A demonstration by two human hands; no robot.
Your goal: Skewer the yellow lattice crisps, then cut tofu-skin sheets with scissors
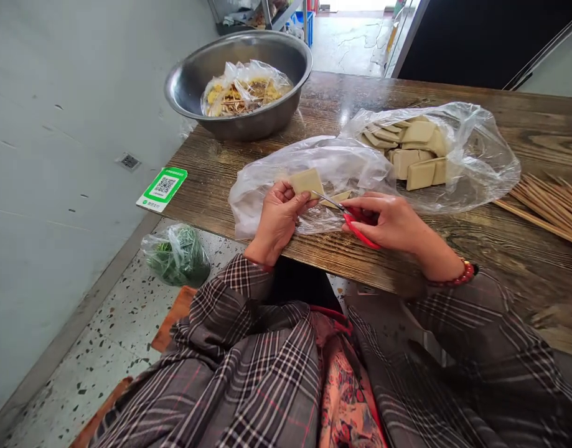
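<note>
My left hand (282, 213) pinches a flat, pale tan slice that looks like tofu skin (307, 182), held up over a plastic bag (262, 176) on the table. In my right hand (383, 219) is a pair of scissors (363, 234) with red handles. Its blades reach to the lower right edge of the slice, close to my left fingertips. Behind the blades, another pale piece (337, 198) lies on the bag. Just beyond my right hand, a clear plastic bag (482, 146) holds a pile of similar tan slices (419, 134).
A large steel basin (183, 93) with a bag of skewered food stands at the table's far left. Wooden skewers (547, 202) lie to the right. A green QR-code card (163, 188) sits at the left edge. On the floor is a bag of greens (177, 254).
</note>
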